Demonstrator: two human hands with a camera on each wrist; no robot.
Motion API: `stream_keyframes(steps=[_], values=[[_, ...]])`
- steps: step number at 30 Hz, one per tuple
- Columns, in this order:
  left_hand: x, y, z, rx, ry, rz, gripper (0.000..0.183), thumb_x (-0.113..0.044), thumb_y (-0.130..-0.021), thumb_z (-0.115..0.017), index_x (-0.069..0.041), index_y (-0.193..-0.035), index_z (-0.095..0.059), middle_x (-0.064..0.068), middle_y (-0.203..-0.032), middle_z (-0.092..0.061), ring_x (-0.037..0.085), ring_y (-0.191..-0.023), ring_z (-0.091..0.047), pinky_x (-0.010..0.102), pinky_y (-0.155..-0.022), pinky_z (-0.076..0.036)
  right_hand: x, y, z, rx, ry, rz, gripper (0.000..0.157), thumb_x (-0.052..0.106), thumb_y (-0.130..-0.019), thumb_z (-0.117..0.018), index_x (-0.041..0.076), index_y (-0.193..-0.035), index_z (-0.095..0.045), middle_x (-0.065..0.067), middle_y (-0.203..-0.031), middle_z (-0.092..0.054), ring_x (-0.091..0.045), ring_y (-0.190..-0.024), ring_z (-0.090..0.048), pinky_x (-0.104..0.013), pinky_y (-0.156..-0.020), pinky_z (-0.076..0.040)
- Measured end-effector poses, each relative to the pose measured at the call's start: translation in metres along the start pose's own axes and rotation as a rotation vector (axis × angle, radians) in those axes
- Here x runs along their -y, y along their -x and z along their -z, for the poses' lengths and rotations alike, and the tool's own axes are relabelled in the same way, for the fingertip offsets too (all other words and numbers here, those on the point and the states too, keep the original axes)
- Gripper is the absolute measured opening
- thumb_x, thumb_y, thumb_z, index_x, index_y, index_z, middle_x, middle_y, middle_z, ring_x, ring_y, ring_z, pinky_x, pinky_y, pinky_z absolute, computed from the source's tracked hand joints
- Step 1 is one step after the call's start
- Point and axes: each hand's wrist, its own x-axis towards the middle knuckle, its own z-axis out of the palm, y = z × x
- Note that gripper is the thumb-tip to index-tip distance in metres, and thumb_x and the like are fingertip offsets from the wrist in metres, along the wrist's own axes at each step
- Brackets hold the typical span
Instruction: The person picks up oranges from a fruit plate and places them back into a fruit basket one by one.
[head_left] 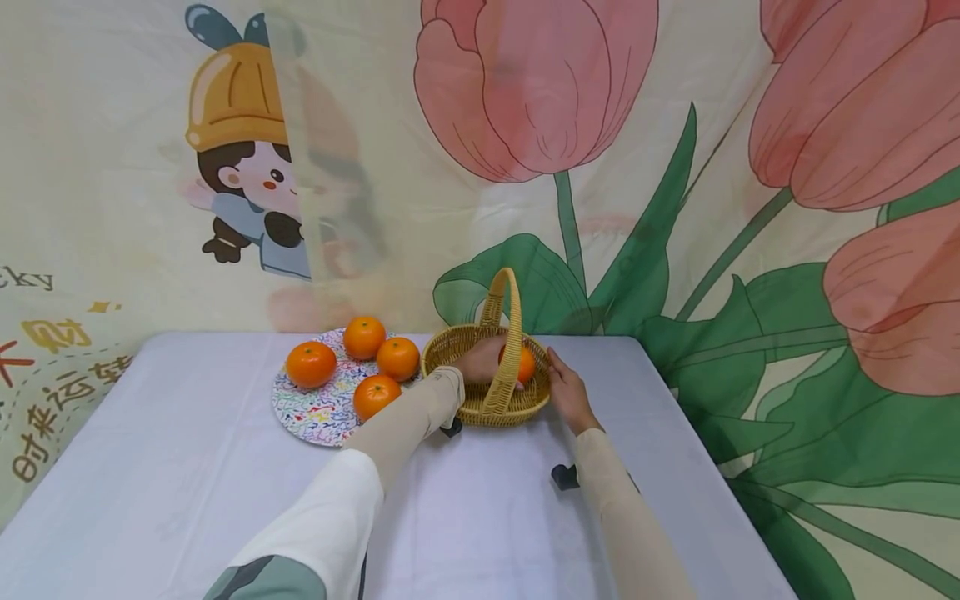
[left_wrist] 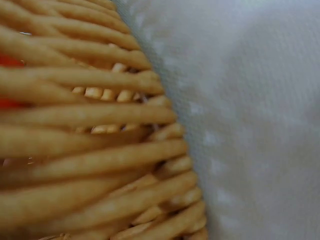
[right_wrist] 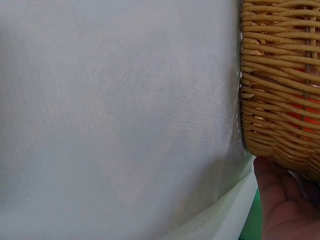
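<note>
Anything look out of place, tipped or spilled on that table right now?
No, nothing stands out. The basket stands upright, with one orange inside at the left hand; the right hand is at the basket's outer side. Four more oranges sit on the plate, and I see no spill or damage.

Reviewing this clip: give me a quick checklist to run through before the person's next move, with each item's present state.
1. Basket upright on the table: ok.
2. Right hand touching the basket's side: ok.
3. Single orange inside the basket: ok.
4. Left hand out of the basket: not ok, it reaches inside.
5. Single orange released: cannot tell, fingers mostly hidden.
6. Four other oranges on the plate: ok.
</note>
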Motion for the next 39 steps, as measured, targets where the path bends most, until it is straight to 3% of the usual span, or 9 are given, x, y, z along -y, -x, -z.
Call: stream_keyframes(steps=[6,15,19,24,26,31,39], values=[[-0.005,0.003,0.002,0.018,-0.018,0.031,0.092,-0.039,-0.066,-0.090,-0.013,-0.141,-0.044,-0.002,-0.116,-0.059,0.013,-0.104,-0.056,0.031,-0.092,-0.047,0.001,0.003,0.000,0.008,-0.010,-0.001,0.049,0.028,-0.108,-0.028,0.025,-0.156,-0.020,0.003,-0.159,-0.021,-0.022,-0.146,-0.018,-0.043,-0.117,-0.017],[0.001,0.007,-0.001,0.025,-0.002,0.018,0.088,-0.035,-0.066,-0.091,-0.014,-0.139,-0.046,0.002,-0.122,-0.059,0.014,-0.106,-0.057,0.030,-0.093,-0.047,0.000,0.006,-0.001,0.008,-0.019,-0.011,0.049,0.027,-0.107,-0.028,0.025,-0.155,-0.023,-0.001,-0.160,-0.022,-0.022,-0.146,-0.018,-0.043,-0.117,-0.017],[0.000,0.011,0.004,0.036,0.019,0.022,0.086,-0.037,-0.068,-0.089,-0.013,-0.139,-0.046,0.003,-0.124,-0.058,0.016,-0.107,-0.056,0.031,-0.093,-0.047,0.001,0.006,0.000,0.020,-0.010,-0.014,0.049,0.026,-0.107,-0.028,0.025,-0.156,-0.022,0.001,-0.160,-0.021,-0.022,-0.146,-0.017,-0.043,-0.117,-0.016],[-0.010,0.018,0.021,0.008,0.050,0.018,0.081,-0.030,-0.074,-0.086,-0.008,-0.141,-0.046,0.007,-0.135,-0.055,0.021,-0.124,-0.051,0.037,-0.107,-0.038,0.002,0.004,0.002,0.015,-0.003,0.005,0.048,0.025,-0.108,-0.028,0.024,-0.156,-0.022,0.000,-0.160,-0.021,-0.024,-0.146,-0.018,-0.044,-0.117,-0.016],[-0.011,0.026,0.034,-0.016,0.031,0.048,0.084,-0.030,-0.075,-0.086,-0.008,-0.143,-0.043,0.007,-0.138,-0.053,0.022,-0.129,-0.048,0.038,-0.109,-0.037,0.007,0.001,-0.001,0.024,-0.010,0.009,0.048,0.025,-0.108,-0.028,0.024,-0.156,-0.022,0.000,-0.160,-0.021,-0.023,-0.146,-0.017,-0.043,-0.117,-0.016],[-0.012,0.046,0.055,-0.060,-0.021,0.116,0.096,-0.043,-0.071,-0.086,-0.012,-0.147,-0.038,0.004,-0.141,-0.052,0.020,-0.130,-0.047,0.041,-0.108,-0.038,0.009,0.001,-0.004,0.038,-0.007,0.011,0.049,0.022,-0.108,-0.026,0.019,-0.156,-0.020,-0.002,-0.160,-0.019,-0.025,-0.147,-0.015,-0.044,-0.118,-0.015],[-0.025,0.093,0.092,-0.132,0.117,0.070,0.091,-0.036,-0.071,-0.088,-0.017,-0.147,-0.040,0.010,-0.141,-0.051,0.027,-0.130,-0.046,0.049,-0.107,-0.037,0.002,0.006,0.003,0.059,0.004,0.018,0.050,0.023,-0.108,-0.025,0.016,-0.157,-0.017,-0.004,-0.161,-0.016,-0.027,-0.147,-0.012,-0.046,-0.118,-0.013]])
